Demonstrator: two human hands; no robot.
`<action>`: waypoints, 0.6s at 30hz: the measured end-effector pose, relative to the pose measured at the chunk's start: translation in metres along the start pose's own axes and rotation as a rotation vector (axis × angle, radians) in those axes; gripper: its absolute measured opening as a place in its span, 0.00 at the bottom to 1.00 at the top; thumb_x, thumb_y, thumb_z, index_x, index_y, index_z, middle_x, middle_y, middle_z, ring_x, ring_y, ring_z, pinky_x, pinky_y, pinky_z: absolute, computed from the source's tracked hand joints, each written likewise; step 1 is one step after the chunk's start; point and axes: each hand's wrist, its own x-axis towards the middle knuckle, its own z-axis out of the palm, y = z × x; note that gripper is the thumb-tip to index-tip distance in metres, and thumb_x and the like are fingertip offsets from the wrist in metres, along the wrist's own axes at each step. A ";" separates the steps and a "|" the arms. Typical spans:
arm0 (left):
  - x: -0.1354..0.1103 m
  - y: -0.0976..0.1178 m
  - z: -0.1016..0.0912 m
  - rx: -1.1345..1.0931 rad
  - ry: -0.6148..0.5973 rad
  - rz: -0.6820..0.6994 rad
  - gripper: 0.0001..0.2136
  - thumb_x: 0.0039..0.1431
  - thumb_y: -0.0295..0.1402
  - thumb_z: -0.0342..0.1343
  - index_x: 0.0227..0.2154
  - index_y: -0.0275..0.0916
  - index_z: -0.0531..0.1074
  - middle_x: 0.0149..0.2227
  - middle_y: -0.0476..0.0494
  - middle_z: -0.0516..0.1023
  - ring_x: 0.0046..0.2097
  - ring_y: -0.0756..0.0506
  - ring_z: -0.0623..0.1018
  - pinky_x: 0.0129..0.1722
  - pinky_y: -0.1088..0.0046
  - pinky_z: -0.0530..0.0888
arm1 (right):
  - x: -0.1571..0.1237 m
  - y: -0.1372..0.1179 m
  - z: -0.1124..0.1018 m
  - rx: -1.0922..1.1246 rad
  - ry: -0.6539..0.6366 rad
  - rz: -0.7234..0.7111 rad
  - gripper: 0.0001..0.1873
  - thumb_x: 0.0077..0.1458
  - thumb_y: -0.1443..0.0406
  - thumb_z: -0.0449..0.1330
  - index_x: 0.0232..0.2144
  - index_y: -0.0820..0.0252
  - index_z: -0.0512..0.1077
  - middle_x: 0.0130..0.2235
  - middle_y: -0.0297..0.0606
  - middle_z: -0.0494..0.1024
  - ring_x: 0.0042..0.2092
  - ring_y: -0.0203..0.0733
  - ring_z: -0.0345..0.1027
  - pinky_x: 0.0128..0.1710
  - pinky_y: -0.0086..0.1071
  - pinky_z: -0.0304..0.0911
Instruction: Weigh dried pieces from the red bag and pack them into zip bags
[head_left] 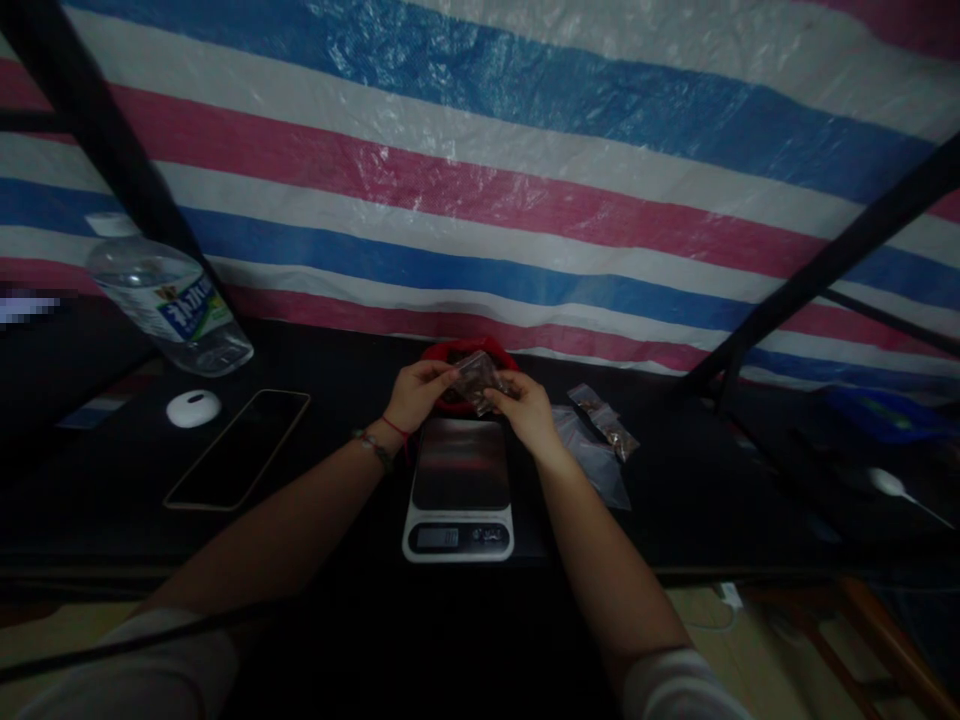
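Note:
Between my two hands is a small clear plastic bag with brownish contents in its lower part. My left hand pinches the bag's left edge, and my right hand grips its right side. The bag is held up over a red container, whose inside is mostly hidden behind it. Just in front lies a kitchen scale with a bare metal plate and a lit display too dim to read surely. Right of my right hand are filled small bags on flat clear plastic bags.
At the left stand a plastic bottle, a white computer mouse and a phone on the black table. Black poles slope at both sides before a striped sheet. A blue item lies far right.

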 end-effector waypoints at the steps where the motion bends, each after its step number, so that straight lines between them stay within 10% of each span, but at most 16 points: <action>1: 0.000 0.000 0.000 0.014 -0.010 0.001 0.14 0.47 0.43 0.62 0.27 0.35 0.77 0.28 0.45 0.79 0.29 0.48 0.76 0.31 0.74 0.72 | 0.000 -0.003 -0.002 0.011 0.009 -0.002 0.18 0.43 0.58 0.66 0.37 0.59 0.75 0.31 0.35 0.79 0.27 0.38 0.71 0.27 0.31 0.66; 6: 0.001 -0.006 -0.005 0.173 -0.135 0.031 0.14 0.49 0.43 0.60 0.21 0.35 0.75 0.22 0.47 0.76 0.25 0.49 0.73 0.26 0.76 0.69 | 0.000 -0.027 -0.045 -0.020 0.067 -0.035 0.16 0.41 0.59 0.67 0.33 0.61 0.75 0.31 0.37 0.79 0.30 0.39 0.72 0.30 0.30 0.67; 9: 0.004 -0.014 -0.011 0.327 -0.184 0.121 0.14 0.51 0.44 0.59 0.22 0.36 0.75 0.23 0.46 0.77 0.26 0.49 0.74 0.28 0.75 0.68 | -0.005 -0.025 -0.109 0.007 0.387 -0.057 0.19 0.43 0.56 0.66 0.36 0.61 0.75 0.31 0.37 0.78 0.27 0.37 0.70 0.28 0.31 0.67; 13: 0.012 -0.025 -0.017 0.568 -0.207 0.227 0.14 0.55 0.44 0.55 0.28 0.38 0.78 0.30 0.45 0.80 0.32 0.47 0.76 0.34 0.73 0.70 | -0.027 0.016 -0.211 -0.121 0.689 0.057 0.24 0.39 0.54 0.66 0.36 0.66 0.76 0.29 0.40 0.77 0.25 0.37 0.69 0.26 0.32 0.66; 18: 0.017 -0.031 -0.017 0.728 -0.264 0.240 0.13 0.59 0.39 0.51 0.37 0.38 0.78 0.38 0.43 0.80 0.40 0.45 0.77 0.44 0.69 0.71 | -0.069 0.075 -0.291 -0.669 0.624 0.382 0.24 0.39 0.52 0.64 0.34 0.66 0.77 0.29 0.46 0.79 0.29 0.46 0.72 0.31 0.38 0.67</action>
